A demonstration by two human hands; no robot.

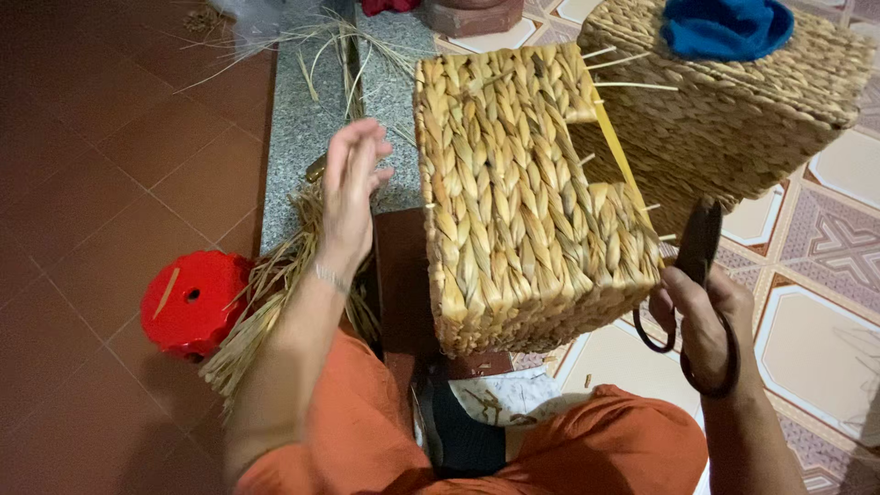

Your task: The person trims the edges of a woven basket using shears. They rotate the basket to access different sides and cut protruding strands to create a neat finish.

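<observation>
A rectangular woven straw basket [513, 192] stands in front of me, tilted, with thin sticks poking out of its right side. My left hand [353, 188] is raised just left of the basket with fingers loosely spread, holding nothing I can see. My right hand [701, 316] is at the basket's lower right corner and grips a pair of dark scissors [697, 266], blades pointing up along the basket's edge. A bundle of dry straw [275, 284] lies under my left forearm. My orange trousers [477, 440] fill the bottom of the view.
A second, larger woven basket [733, 119] sits behind at the right with a blue cloth [724, 26] on top. A red plastic stool [192, 302] stands at the left on red floor tiles. A grey stone strip [302, 128] carries loose straw. Patterned tiles lie right.
</observation>
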